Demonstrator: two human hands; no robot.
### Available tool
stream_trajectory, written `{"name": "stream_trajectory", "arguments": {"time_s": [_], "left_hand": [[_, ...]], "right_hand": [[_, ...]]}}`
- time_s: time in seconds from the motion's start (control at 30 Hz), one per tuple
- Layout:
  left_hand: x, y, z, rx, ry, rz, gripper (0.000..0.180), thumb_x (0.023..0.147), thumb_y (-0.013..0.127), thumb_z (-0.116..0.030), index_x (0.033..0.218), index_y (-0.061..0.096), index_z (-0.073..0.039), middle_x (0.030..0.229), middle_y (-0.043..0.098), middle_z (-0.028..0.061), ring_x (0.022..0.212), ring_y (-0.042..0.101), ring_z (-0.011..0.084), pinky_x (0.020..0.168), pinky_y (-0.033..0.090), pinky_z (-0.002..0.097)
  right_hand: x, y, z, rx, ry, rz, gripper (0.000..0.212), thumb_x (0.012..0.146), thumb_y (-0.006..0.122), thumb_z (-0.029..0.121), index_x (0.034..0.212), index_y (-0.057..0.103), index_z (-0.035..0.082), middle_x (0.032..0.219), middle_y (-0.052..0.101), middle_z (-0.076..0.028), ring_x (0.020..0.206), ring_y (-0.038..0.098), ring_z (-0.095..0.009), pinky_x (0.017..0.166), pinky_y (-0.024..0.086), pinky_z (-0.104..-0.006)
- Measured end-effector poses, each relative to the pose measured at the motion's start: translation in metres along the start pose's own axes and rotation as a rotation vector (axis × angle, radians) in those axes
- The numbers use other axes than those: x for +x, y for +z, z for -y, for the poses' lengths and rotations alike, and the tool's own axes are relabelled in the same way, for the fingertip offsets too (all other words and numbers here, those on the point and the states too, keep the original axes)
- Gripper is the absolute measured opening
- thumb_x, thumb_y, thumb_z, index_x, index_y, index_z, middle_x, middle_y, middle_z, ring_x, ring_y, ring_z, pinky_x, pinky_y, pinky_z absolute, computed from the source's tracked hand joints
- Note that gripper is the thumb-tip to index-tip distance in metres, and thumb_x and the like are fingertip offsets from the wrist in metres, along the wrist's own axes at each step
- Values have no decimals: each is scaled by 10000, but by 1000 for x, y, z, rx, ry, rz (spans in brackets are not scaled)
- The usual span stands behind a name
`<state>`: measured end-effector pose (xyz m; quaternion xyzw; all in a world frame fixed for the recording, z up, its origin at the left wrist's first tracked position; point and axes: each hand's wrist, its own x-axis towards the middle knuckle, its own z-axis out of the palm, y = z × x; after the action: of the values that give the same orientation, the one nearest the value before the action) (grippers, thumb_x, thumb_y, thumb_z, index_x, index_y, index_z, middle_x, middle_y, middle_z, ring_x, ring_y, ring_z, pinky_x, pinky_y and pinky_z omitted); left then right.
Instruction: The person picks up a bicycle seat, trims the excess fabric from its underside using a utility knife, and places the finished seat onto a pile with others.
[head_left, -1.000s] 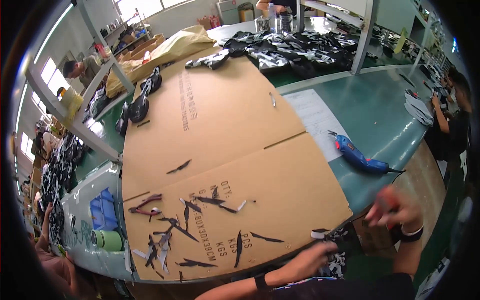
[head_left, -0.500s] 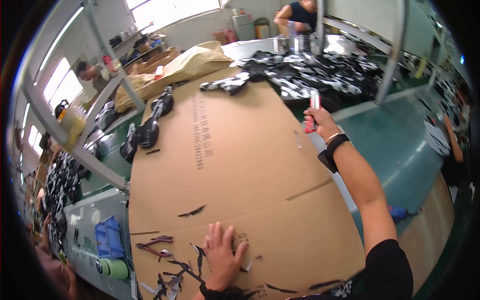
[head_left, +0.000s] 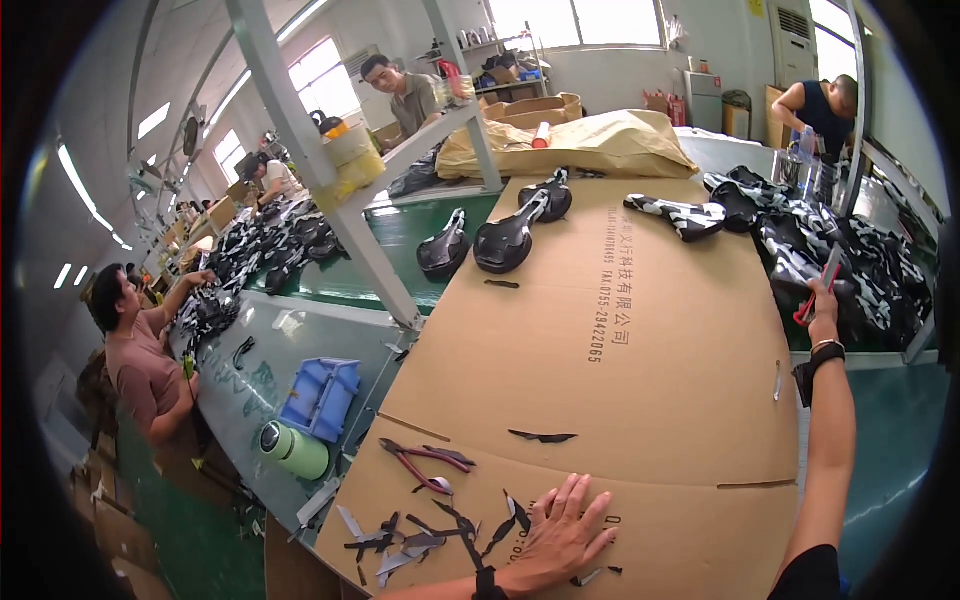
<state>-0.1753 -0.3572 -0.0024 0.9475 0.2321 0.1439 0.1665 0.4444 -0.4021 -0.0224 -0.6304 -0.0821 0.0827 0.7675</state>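
Right fingers (head_left: 823, 303), gripping a red-handled tool (head_left: 831, 267), moved nearer the saddles (head_left: 872, 268); left fingers (head_left: 598, 508) stay spread on cardboard (head_left: 680, 400).

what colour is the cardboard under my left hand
The cardboard is tan with dark printing, clearest in the head view.

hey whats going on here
A person's left hand rests palm down on a large cardboard sheet. Their outstretched right hand holds a red and silver tool, with a pile of black-and-white pieces beyond it. Pliers and dark and grey scraps lie left of the left hand.
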Motion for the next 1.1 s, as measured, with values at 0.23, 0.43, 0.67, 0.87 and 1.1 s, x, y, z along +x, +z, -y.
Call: {"name": "stream_trajectory", "arguments": {"time_s": [0.23, 0.43, 0.67, 0.87, 1.1], "left_hand": [[-10, 6, 8, -227, -78, -42, 514, 981, 455, -422, 1355, 454, -69, 1417, 409, 175, 1387, 288, 324, 1107, 165, 485], [-25, -47, 46, -1421, -525, 127, 559, 1004, 410, -449, 1409, 345, -69, 1336, 481, 138, 1201, 524, 272, 994, 398, 390], [-82, -90, 8, -1466, -637, 411, 799, 957, 579, -386, 1494, 85, -60, 1305, 485, 189, 1173, 520, 231, 944, 455, 397], [-135, -70, -18, -833, -494, 28, 690, 856, 702, -141, 1414, 308, -42, 1311, 420, 215, 1224, 452, 321, 1015, 391, 419], [-87, -84, -29, -119, 94, 61, 810, 682, 812, -420, 1308, 470, -39, 1296, 453, 186, 1243, 416, 322, 1048, 261, 423]], "right_hand": [[-247, 52, 128, -313, -110, 523, 271, 789, 718, 202, 986, 602, 57, 742, 584, -27, 538, 542, -109, 454, 469, -258], [-473, 15, 147, -1116, -850, 1268, 212, 787, 652, 200, 995, 668, 161, 891, 529, -161, 764, 594, -328, 622, 517, -412], [-568, -36, 127, -822, -825, 1606, 218, 845, 615, 176, 1054, 663, 133, 1019, 552, -167, 884, 586, -294, 667, 518, -353], [-589, -72, 136, -656, 172, 988, 355, 913, 630, 161, 1257, 565, 100, 1009, 665, -165, 842, 668, -301, 765, 527, -352], [-576, -73, 112, -933, -584, 959, 586, 829, 655, 85, 1383, 478, 157, 804, 607, -80, 603, 590, -227, 541, 477, -330]]}}
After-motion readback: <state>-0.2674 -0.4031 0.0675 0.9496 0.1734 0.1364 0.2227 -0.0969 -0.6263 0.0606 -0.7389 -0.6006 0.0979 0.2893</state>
